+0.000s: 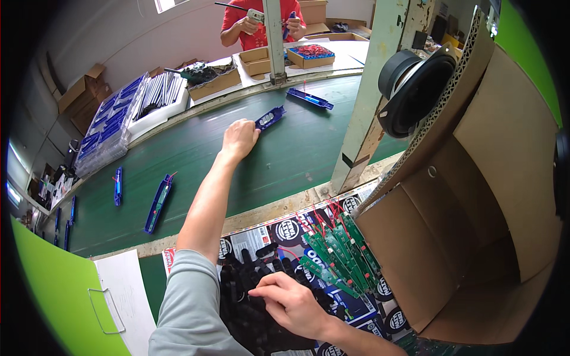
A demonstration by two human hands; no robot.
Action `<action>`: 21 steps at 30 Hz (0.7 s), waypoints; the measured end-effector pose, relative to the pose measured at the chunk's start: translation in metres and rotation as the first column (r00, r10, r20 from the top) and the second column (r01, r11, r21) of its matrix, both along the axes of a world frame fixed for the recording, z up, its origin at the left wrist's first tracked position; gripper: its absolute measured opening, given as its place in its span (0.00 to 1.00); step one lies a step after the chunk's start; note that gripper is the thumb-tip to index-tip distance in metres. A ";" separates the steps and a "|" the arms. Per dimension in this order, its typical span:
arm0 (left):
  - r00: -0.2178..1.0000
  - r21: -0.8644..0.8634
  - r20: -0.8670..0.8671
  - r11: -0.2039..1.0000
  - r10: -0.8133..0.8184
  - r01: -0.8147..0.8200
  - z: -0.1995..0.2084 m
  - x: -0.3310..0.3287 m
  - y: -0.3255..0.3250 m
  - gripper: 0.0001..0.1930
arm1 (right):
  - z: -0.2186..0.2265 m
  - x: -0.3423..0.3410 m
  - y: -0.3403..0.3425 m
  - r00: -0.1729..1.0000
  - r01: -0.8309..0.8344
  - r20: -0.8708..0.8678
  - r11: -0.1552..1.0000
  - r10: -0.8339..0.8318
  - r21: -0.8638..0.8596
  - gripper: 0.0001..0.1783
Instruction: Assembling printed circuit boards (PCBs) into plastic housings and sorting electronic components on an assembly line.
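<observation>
My left hand (pixel 239 140) reaches out over the green conveyor belt (pixel 196 155). Its fingers are closed on the near end of a blue plastic housing (pixel 271 118), an elongated shell with openings in its face. Close to my body, my right hand (pixel 295 304) hovers over a pile of black plastic parts (pixel 237 285). Its fingers are bent together in a pinch; anything between them is too small or hidden to make out. Beside that hand lie several green circuit boards (pixel 341 252) with red wires.
Other blue housings lie on the belt, one with a circuit board (pixel 158 203) inside. A cardboard box (pixel 451 237) and a black round speaker (pixel 418 92) stand right, by a post (pixel 377 89). Across the belt, a person in red (pixel 261 37) holds a tool.
</observation>
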State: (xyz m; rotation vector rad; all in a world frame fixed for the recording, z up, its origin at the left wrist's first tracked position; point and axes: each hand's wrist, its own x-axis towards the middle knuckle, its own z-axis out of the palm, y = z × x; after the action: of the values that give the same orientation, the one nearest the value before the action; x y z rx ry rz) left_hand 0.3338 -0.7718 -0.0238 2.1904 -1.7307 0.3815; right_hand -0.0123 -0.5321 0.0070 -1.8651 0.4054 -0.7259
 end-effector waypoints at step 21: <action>-0.021 -0.180 -0.984 0.983 -0.180 0.032 0.071 -0.125 0.382 0.26 | 0.012 -0.003 -0.002 0.940 0.334 0.183 0.885 -0.288 -0.323 0.11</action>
State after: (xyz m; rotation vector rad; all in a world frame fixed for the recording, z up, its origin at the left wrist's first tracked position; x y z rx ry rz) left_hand 0.2085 -0.3895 0.0474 1.3385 -0.8360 -1.0063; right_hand -0.0149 -0.5343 0.0188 -2.0930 0.5258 -1.1984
